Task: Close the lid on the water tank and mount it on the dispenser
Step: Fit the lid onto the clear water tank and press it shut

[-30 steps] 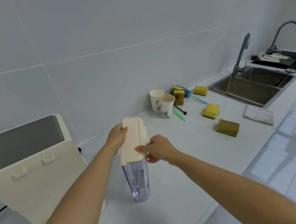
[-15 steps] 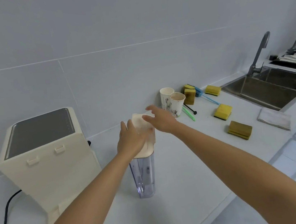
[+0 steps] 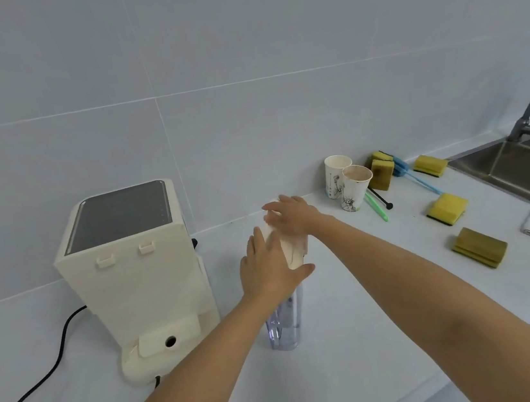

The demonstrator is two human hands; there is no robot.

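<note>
Both hands flat on the lid (image 3: pixel 291 248), left hand (image 3: pixel 267 269) clasping its near end, right hand (image 3: pixel 289 216) pressing; tank (image 3: pixel 285 324) upright, dispenser (image 3: pixel 134 272) waiting at nine o'clock, nearer the left.

Clear tank (image 3: pixel 285 326) upright beside cream dispenser (image 3: pixel 138 271), lid (image 3: pixel 291 248) seemingly closed.

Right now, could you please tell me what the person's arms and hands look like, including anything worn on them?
Both arms are bare from the frame edge to the fingers: no sleeves show. The left hand and the right hand wear no gloves, and no watch, bracelet or ring is visible on either. No markings or tattoos show on the forearms. The fingernails look short and unpainted, though they are small in this view.
</note>
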